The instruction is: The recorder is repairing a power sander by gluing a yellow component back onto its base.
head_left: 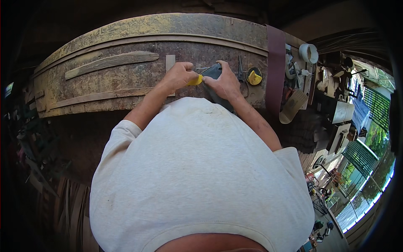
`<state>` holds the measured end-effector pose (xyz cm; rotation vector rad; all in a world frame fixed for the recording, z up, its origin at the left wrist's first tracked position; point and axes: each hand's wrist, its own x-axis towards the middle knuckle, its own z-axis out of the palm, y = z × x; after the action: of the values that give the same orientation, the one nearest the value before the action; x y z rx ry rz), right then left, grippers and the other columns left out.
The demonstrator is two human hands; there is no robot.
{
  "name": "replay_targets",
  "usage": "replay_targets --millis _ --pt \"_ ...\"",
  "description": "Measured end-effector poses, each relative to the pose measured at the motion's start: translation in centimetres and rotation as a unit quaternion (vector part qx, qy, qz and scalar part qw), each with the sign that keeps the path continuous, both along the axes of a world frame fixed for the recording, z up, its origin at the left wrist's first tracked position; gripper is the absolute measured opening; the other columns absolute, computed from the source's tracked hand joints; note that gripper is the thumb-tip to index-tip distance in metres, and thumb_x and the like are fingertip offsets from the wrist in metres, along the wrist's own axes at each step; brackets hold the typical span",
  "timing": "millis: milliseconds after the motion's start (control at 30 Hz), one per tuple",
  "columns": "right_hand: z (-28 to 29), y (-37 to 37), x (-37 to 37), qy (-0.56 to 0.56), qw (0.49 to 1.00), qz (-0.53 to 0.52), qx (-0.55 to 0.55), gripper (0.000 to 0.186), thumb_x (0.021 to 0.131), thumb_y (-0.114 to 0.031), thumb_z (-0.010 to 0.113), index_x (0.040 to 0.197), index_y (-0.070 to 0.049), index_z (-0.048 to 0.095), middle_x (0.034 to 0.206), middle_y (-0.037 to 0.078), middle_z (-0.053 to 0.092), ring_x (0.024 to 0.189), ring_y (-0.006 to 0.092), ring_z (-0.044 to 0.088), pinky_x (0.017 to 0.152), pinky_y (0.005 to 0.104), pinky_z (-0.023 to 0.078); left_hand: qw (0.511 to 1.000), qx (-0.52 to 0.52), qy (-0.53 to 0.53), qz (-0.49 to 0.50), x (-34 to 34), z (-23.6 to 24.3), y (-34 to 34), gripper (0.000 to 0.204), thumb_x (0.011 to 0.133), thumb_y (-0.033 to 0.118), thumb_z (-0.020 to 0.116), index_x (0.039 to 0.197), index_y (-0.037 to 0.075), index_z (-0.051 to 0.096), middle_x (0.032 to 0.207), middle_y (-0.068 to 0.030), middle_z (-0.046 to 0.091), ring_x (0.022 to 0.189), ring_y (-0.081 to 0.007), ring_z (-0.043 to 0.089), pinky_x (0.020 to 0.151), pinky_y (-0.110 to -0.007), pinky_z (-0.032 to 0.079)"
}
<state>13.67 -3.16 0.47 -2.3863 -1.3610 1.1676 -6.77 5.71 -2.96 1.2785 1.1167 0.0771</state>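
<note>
My left hand (178, 75) is closed on a small yellow object (194, 80) at the middle of the workbench (105, 29). My right hand (224, 84) grips a long, flat, dark grey tool or piece (212, 72), angled toward my body and partly hidden by the hand and shirt. A thin metal rod (203, 68) shows between the hands. A short pale wood block (170, 62) lies behind my left hand. Right of my right hand are a slender dark tool (240, 67) and a round dark item with a yellow part (254, 77).
Long wooden strips (111, 64) lie along the worn bench. At its right, a maroon abrasive belt (275, 67) drapes over the front edge, beside a white plastic container (308, 53) and assorted clutter. Tools and boards crowd the far right near a green grille.
</note>
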Motion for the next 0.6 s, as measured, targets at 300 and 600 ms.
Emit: replay_targets --millis 300,600 --pt "0.6 0.1 -0.1 0.008 1.0 -0.02 -0.008 0.099 0.08 -0.052 0.085 0.159 -0.007 0.047 0.152 0.023 0.062 0.139 0.0407 0.062 0.113 0.0529 0.05 1.0 0.009 0.012 -0.017 0.6 -0.8 0.2 0.026 0.089 0.019 0.076 0.079 0.003 0.059 0.076 -0.0009 0.05 0.073 -0.0128 0.047 0.063 -0.037 0.043" --pt "0.7 -0.2 0.2 0.019 0.998 -0.052 0.001 0.098 0.078 -0.051 0.087 0.157 -0.007 0.048 0.142 0.024 0.068 0.131 0.0412 0.068 0.112 0.0486 0.052 0.999 0.026 -0.013 0.032 -0.8 -0.9 1.2 0.032 0.104 0.029 0.073 0.083 0.006 0.067 0.077 0.0003 0.061 0.07 -0.0096 0.057 0.063 -0.03 0.048"
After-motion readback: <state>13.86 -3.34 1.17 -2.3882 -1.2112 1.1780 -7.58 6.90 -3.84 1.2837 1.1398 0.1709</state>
